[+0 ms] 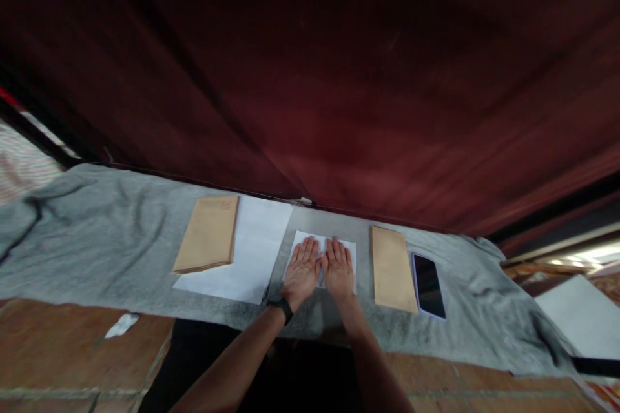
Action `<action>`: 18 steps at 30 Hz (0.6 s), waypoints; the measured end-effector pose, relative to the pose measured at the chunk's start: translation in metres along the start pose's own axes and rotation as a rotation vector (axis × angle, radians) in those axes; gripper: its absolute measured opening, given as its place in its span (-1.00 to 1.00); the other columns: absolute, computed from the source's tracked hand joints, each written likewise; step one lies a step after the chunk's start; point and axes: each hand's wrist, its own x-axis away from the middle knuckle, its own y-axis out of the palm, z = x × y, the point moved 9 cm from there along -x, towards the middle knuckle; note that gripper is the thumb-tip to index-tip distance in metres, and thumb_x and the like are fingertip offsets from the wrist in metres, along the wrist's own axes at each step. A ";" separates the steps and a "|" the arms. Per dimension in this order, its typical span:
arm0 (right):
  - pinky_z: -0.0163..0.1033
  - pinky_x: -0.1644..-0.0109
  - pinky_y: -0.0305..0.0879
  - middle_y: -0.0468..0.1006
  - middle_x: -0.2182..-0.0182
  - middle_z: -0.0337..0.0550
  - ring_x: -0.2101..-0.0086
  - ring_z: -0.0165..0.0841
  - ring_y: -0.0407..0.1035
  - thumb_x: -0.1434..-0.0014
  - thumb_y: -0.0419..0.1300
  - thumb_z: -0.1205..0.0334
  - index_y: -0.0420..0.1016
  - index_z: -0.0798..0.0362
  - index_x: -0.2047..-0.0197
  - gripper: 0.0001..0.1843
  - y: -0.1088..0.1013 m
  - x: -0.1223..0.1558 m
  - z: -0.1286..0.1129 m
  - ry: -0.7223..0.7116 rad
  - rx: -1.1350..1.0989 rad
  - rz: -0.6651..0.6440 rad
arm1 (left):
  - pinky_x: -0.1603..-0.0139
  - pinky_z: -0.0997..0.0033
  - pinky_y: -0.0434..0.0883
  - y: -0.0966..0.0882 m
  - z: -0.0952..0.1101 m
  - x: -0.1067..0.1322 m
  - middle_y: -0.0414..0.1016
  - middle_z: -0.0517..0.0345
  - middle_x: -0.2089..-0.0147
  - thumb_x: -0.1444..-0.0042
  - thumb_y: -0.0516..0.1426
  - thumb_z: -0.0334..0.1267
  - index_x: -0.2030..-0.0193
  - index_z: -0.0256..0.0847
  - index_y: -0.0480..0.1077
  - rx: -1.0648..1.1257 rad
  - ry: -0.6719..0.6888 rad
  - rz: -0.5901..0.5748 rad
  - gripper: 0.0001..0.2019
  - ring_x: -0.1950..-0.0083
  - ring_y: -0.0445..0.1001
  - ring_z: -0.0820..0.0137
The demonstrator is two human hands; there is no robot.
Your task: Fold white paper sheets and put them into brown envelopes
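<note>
A small white sheet of paper lies on the grey cloth in front of me. Flat on its left half rests my left hand, fingers stretched out, with a dark band on the wrist. My right hand lies flat on the right half, close beside the left, fingers extended. Both palms cover much of the sheet. To the left, a stack of brown envelopes sits on larger white paper sheets. On the right is another brown envelope, apart from my hands.
A phone lies right of the single envelope. The grey cloth covers the narrow surface, with a dark red curtain-like sheet behind it. A white scrap is on the tiled floor; a white board-like thing is at far right.
</note>
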 end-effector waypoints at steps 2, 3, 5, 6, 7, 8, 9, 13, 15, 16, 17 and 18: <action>0.11 -0.39 0.00 0.21 -0.38 0.18 -0.35 -0.11 0.11 -0.47 -0.15 0.12 0.22 0.19 -0.40 -0.44 -0.004 0.006 0.010 0.024 0.047 0.041 | -0.52 0.07 -0.01 -0.001 -0.007 0.002 0.07 -0.16 -0.50 -0.39 -0.16 -0.20 -0.45 -0.42 0.08 -0.001 -0.042 0.017 -0.44 -0.54 -0.04 0.22; 0.12 -0.37 0.02 0.20 -0.37 0.22 -0.35 -0.09 0.11 -0.47 -0.15 0.11 0.20 0.22 -0.41 -0.43 -0.006 0.010 0.015 0.034 0.065 0.059 | -0.52 0.07 -0.01 -0.001 -0.010 0.003 0.06 -0.17 -0.50 -0.39 -0.16 -0.18 -0.46 -0.43 0.07 -0.004 -0.063 0.023 -0.43 -0.54 -0.04 0.21; 0.14 -0.35 0.05 0.20 -0.36 0.30 -0.35 -0.06 0.11 -0.47 -0.16 0.08 0.18 0.27 -0.41 -0.40 -0.010 0.016 0.022 0.049 0.094 0.085 | -0.52 0.07 -0.01 -0.002 -0.015 0.005 0.05 -0.20 -0.50 -0.40 -0.16 -0.14 -0.46 -0.45 0.05 -0.016 -0.100 0.035 -0.41 -0.54 -0.04 0.19; 0.15 -0.35 0.06 0.20 -0.36 0.33 -0.35 -0.05 0.11 -0.47 -0.16 0.07 0.17 0.30 -0.41 -0.39 -0.012 0.019 0.025 0.055 0.105 0.094 | -0.52 0.07 -0.02 -0.003 -0.017 0.006 0.04 -0.22 -0.50 -0.40 -0.16 -0.13 -0.46 -0.47 0.05 -0.022 -0.112 0.039 -0.40 -0.54 -0.05 0.17; 0.14 -0.35 0.07 0.19 -0.36 0.34 -0.34 -0.04 0.12 -0.47 -0.17 0.06 0.17 0.32 -0.41 -0.37 -0.013 0.021 0.028 0.059 0.115 0.099 | -0.52 0.07 -0.02 -0.003 -0.018 0.007 0.03 -0.25 -0.50 -0.39 -0.15 -0.12 -0.46 -0.50 0.05 -0.026 -0.119 0.042 -0.38 -0.54 -0.05 0.15; 0.14 -0.34 0.08 0.19 -0.36 0.35 -0.34 -0.03 0.12 -0.48 -0.17 0.06 0.16 0.34 -0.41 -0.37 -0.014 0.023 0.029 0.061 0.122 0.101 | -0.52 0.08 -0.03 -0.004 -0.018 0.007 0.01 -0.28 -0.50 -0.39 -0.14 -0.11 -0.45 -0.53 0.05 -0.029 -0.124 0.044 -0.37 -0.54 -0.05 0.13; 0.14 -0.35 0.08 0.18 -0.36 0.35 -0.33 -0.03 0.13 -0.48 -0.17 0.06 0.15 0.35 -0.41 -0.36 -0.014 0.025 0.031 0.063 0.127 0.099 | -0.52 0.08 -0.03 -0.004 -0.018 0.007 0.00 -0.31 -0.51 -0.39 -0.14 -0.10 -0.45 -0.55 0.05 -0.031 -0.126 0.047 -0.37 -0.54 -0.05 0.12; 0.13 -0.35 0.09 0.19 -0.36 0.36 -0.33 -0.03 0.14 -0.47 -0.16 0.04 0.14 0.35 -0.42 -0.35 -0.012 0.027 0.032 0.067 0.136 0.092 | -0.51 0.06 0.00 -0.006 -0.018 0.007 0.02 -0.30 -0.50 -0.39 -0.13 -0.08 -0.44 -0.54 0.07 -0.039 -0.133 0.059 -0.36 -0.53 -0.03 0.11; 0.13 -0.35 0.09 0.21 -0.35 0.35 -0.33 -0.02 0.14 -0.47 -0.18 0.03 0.15 0.33 -0.42 -0.35 -0.012 0.027 0.032 0.063 0.142 0.110 | -0.50 0.05 0.02 -0.006 -0.019 0.007 0.04 -0.31 -0.49 -0.39 -0.12 -0.07 -0.43 -0.54 0.08 -0.045 -0.126 0.069 -0.36 -0.53 -0.01 0.10; 0.13 -0.34 0.10 0.21 -0.35 0.34 -0.33 -0.02 0.14 -0.48 -0.18 0.03 0.14 0.33 -0.42 -0.35 -0.012 0.027 0.031 0.060 0.144 0.124 | -0.50 0.05 0.04 -0.005 -0.020 0.008 0.05 -0.32 -0.49 -0.38 -0.11 -0.07 -0.43 -0.54 0.10 -0.048 -0.120 0.075 -0.36 -0.52 0.01 0.09; 0.14 -0.34 0.10 0.22 -0.35 0.33 -0.33 -0.01 0.14 -0.48 -0.19 0.03 0.13 0.32 -0.43 -0.35 -0.012 0.027 0.031 0.055 0.145 0.138 | -0.49 0.05 0.05 -0.005 -0.021 0.008 0.06 -0.32 -0.49 -0.38 -0.10 -0.07 -0.42 -0.54 0.11 -0.049 -0.114 0.082 -0.36 -0.52 0.02 0.08; 0.15 -0.34 0.10 0.22 -0.35 0.34 -0.33 -0.01 0.13 -0.48 -0.19 0.04 0.13 0.32 -0.43 -0.35 -0.012 0.028 0.031 0.050 0.145 0.151 | -0.49 0.04 0.06 -0.004 -0.021 0.008 0.08 -0.31 -0.48 -0.37 -0.09 -0.07 -0.42 -0.52 0.12 -0.049 -0.108 0.091 -0.37 -0.52 0.03 0.07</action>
